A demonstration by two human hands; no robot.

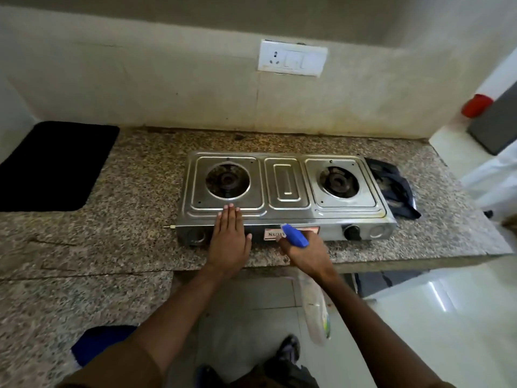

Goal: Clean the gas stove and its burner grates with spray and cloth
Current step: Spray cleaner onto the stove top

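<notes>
At far left of granite counter (134, 175): black mat (56, 166), lying flat, well apart from stove. Lower left, at counter edge: blue cloth (98, 343), partly hidden behind left sleeve.

Centre of counter: two-burner steel gas stove (285, 191), front facing the person. Both burner wells bare, left burner (227, 180) and right burner (338, 182) exposed, no grates seated on top. One black knob (352, 232) on front panel, right of the brand label.

Left hand (228, 242): flat, palm down, fingers straight and pressed together, fingertips resting on front lip of stove top just below left burner well.

Right hand (305, 253): curled around neck of spray bottle (295, 235), blue trigger head pointing up-left toward stove front; pale bottle body hanging below counter edge, blurred.

Just right of stove, touching its side: dark burner grates (391, 189), lying on counter in a heap; count cannot be told.

Above, on wall: white switch plate (292, 57). Far right: red object (475, 105), blurred.
</notes>
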